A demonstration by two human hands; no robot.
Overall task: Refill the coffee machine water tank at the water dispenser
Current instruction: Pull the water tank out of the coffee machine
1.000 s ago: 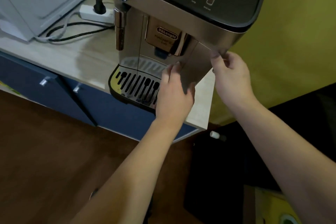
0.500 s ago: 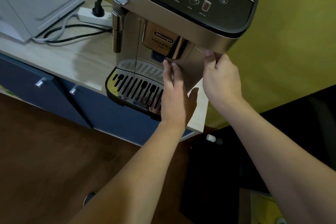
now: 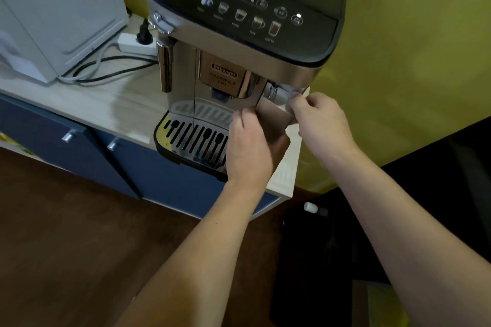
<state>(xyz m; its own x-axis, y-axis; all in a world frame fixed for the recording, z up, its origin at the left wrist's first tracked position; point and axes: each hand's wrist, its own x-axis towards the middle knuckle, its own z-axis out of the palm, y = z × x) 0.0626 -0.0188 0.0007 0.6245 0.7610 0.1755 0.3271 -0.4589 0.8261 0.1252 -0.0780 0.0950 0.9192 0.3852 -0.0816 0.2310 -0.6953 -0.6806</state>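
Note:
A silver and black coffee machine stands at the right end of a pale wooden counter. Its water tank has slid a little way out of the machine's front right corner, and a white fitting shows at its top. My left hand grips the tank's lower front and left edge. My right hand holds the tank's upper right corner, fingers pinched by the white fitting. The drip tray with its slotted grille lies just left of my left hand.
A white appliance stands at the counter's left, with a power strip and cables behind the machine. Blue cabinet doors with metal knobs are below. A yellow wall is on the right, a dark object on the brown floor.
The tank has come forward out of the machine, exposing the white fitting at its top. Both hands moved forward with it, and the camera tilted so more of the control panel shows.

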